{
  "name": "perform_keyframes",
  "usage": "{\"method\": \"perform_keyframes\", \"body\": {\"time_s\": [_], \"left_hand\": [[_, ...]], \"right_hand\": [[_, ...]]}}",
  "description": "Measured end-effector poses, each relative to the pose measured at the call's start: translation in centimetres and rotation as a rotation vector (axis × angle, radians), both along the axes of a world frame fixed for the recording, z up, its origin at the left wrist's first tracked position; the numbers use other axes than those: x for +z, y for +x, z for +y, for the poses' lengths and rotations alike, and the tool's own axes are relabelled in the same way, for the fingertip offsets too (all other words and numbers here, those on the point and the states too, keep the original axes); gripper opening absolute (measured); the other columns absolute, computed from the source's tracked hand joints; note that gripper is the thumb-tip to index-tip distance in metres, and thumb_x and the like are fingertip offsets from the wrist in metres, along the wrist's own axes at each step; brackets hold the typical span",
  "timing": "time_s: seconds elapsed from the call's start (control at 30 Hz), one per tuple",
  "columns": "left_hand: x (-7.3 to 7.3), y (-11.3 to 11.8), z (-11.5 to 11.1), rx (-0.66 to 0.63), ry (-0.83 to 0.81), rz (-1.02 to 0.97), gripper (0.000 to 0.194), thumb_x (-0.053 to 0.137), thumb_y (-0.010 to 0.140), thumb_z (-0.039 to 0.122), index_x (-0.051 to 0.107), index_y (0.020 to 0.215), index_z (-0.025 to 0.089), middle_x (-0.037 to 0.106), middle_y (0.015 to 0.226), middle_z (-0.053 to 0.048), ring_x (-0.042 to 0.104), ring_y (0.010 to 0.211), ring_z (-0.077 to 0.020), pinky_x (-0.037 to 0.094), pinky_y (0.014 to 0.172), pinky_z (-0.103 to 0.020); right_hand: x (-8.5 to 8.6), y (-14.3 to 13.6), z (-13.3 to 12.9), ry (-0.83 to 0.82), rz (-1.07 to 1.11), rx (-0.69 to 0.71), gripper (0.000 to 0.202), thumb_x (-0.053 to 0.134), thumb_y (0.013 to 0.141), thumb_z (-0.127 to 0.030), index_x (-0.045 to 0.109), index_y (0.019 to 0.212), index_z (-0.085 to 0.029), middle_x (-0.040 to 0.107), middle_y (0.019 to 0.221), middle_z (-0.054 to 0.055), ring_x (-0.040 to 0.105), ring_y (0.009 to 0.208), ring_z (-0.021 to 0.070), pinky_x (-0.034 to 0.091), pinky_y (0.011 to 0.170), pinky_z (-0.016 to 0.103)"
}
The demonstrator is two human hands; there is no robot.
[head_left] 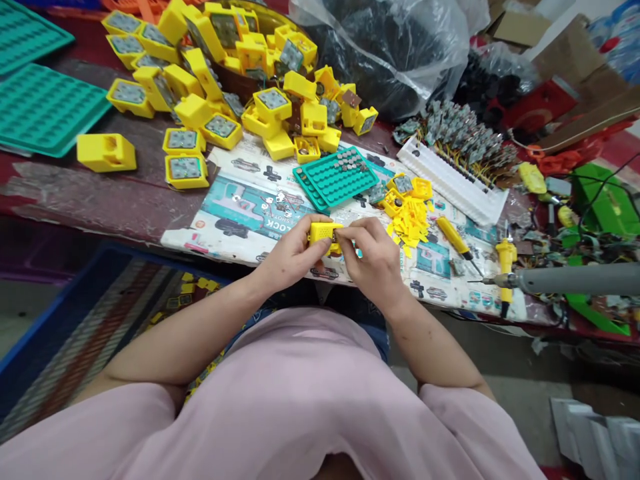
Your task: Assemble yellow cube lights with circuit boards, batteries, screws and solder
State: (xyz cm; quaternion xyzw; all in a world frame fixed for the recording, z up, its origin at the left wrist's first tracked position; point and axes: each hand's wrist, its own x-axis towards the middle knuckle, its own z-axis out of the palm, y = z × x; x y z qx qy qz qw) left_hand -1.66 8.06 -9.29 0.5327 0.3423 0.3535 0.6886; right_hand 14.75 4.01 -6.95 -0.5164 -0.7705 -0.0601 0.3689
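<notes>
My left hand (295, 253) is closed around a small yellow plastic housing (320, 232) with a grid of little holes in its face, held just above the front edge of the table. At the housing's right end, the thumb and fingers of my right hand (373, 260) are pinched together. A small dark bit shows near those fingertips, too small to name. Just beyond my hands lies a teal tray (333, 183) of round pockets, some filled with small silvery discs. Right of it are a pile of small yellow plastic pieces (410, 223) and a few opened yellow housings (421, 189).
A heap of yellow housings (273, 100) covers the back left. Teal trays (50, 110) lie at far left. A white foam block (455, 180) holds wired circuit boards. At right are a yellow screwdriver (453, 237) and a grey-handled tool with a thin tip (575, 279).
</notes>
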Motion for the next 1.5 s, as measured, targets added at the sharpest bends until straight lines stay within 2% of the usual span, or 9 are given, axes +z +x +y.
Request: {"method": "perform_keyframes", "body": {"time_s": [0.2, 0.33, 0.47, 0.7, 1.0, 1.1, 1.23, 1.37, 1.5], "left_hand": [[0.5, 0.5, -0.2, 0.02, -0.153, -0.112, 0.041, 0.074, 0.076, 0.034, 0.055, 0.109, 0.02, 0.064, 0.088, 0.0, 0.066, 0.067, -0.0136, 0.057, 0.049, -0.022], [1.6, 0.8, 0.4, -0.006, -0.487, -0.288, 0.035, 0.07, 0.075, 0.025, 0.056, 0.106, 0.017, 0.072, 0.098, -0.006, 0.073, 0.079, -0.02, 0.059, 0.058, -0.025], [2.2, 1.4, 0.7, 0.082, -0.611, -0.339, 0.021, 0.062, 0.084, 0.023, 0.06, 0.103, 0.015, 0.074, 0.101, -0.008, 0.074, 0.086, -0.019, 0.061, 0.077, -0.029], [2.0, 2.2, -0.3, 0.077, -0.576, -0.337, 0.021, 0.066, 0.085, 0.024, 0.06, 0.103, 0.015, 0.074, 0.101, -0.007, 0.074, 0.092, -0.0203, 0.061, 0.083, -0.033], [1.3, 2.6, -1.2, 0.099, -0.346, -0.301, 0.044, 0.081, 0.074, 0.038, 0.053, 0.105, 0.023, 0.069, 0.101, 0.001, 0.07, 0.091, -0.0139, 0.056, 0.076, -0.023], [0.7, 2.4, -1.5, 0.105, -0.163, -0.235, 0.048, 0.08, 0.076, 0.044, 0.053, 0.11, 0.024, 0.067, 0.108, -0.001, 0.068, 0.098, -0.0151, 0.055, 0.084, -0.025], [-0.9, 2.1, -1.6, 0.092, 0.387, -0.078, 0.034, 0.066, 0.09, 0.031, 0.054, 0.121, 0.023, 0.063, 0.127, -0.008, 0.063, 0.117, -0.0184, 0.05, 0.103, -0.032], [-2.2, 1.8, -0.8, 0.045, 1.033, 0.06, 0.04, 0.053, 0.093, 0.013, 0.051, 0.131, 0.024, 0.06, 0.135, -0.011, 0.054, 0.133, -0.0219, 0.047, 0.111, -0.042], [-2.5, 1.4, 0.1, 0.119, 1.362, 0.256, 0.047, 0.046, 0.089, 0.005, 0.054, 0.13, 0.029, 0.045, 0.151, -0.008, 0.04, 0.144, -0.0257, 0.045, 0.113, -0.049]], "right_hand": [[-0.5, 0.2, 0.3, -0.16, 0.412, -0.016, 0.017, 0.065, 0.088, -0.023, 0.062, 0.104, -0.02, 0.065, 0.088, 0.0, 0.057, 0.064, 0.0071, 0.051, 0.058, 0.019], [-1.0, 0.9, -0.1, -0.252, 0.665, 0.027, 0.02, 0.058, 0.094, -0.031, 0.064, 0.11, -0.022, 0.07, 0.109, 0.005, 0.068, 0.09, 0.0117, 0.059, 0.075, 0.024], [-1.5, 0.8, -1.2, -0.232, 0.548, 0.029, 0.034, 0.061, 0.091, -0.029, 0.062, 0.124, -0.022, 0.071, 0.121, 0.008, 0.069, 0.106, 0.0175, 0.059, 0.093, 0.034], [-1.6, 0.7, -1.6, -0.063, 0.315, -0.003, 0.031, 0.063, 0.088, -0.021, 0.065, 0.119, -0.021, 0.074, 0.116, 0.008, 0.07, 0.108, 0.0177, 0.058, 0.097, 0.033], [-1.7, 0.5, -1.8, -0.089, 0.361, -0.012, 0.025, 0.059, 0.088, -0.018, 0.067, 0.112, -0.021, 0.074, 0.114, 0.007, 0.069, 0.108, 0.0164, 0.058, 0.097, 0.032], [-1.9, 0.8, -2.2, -0.202, 0.525, 0.035, 0.031, 0.06, 0.088, -0.024, 0.065, 0.119, -0.022, 0.069, 0.126, 0.009, 0.065, 0.118, 0.0177, 0.057, 0.1, 0.035], [-1.8, 1.4, -2.7, -0.58, 1.019, 0.074, 0.06, 0.068, 0.083, -0.05, 0.055, 0.135, -0.025, 0.059, 0.141, 0.01, 0.067, 0.116, 0.0207, 0.062, 0.088, 0.033], [-1.3, 1.4, -2.5, -0.934, 1.343, 0.078, 0.067, 0.067, 0.075, -0.069, 0.063, 0.125, -0.025, 0.073, 0.113, 0.005, 0.074, 0.094, 0.0192, 0.064, 0.075, 0.031], [-1.2, 1.1, -2.3, -1.014, 1.497, 0.079, 0.061, 0.075, 0.067, -0.069, 0.07, 0.11, -0.026, 0.075, 0.093, 0.0, 0.074, 0.082, 0.0162, 0.064, 0.07, 0.029]]}}
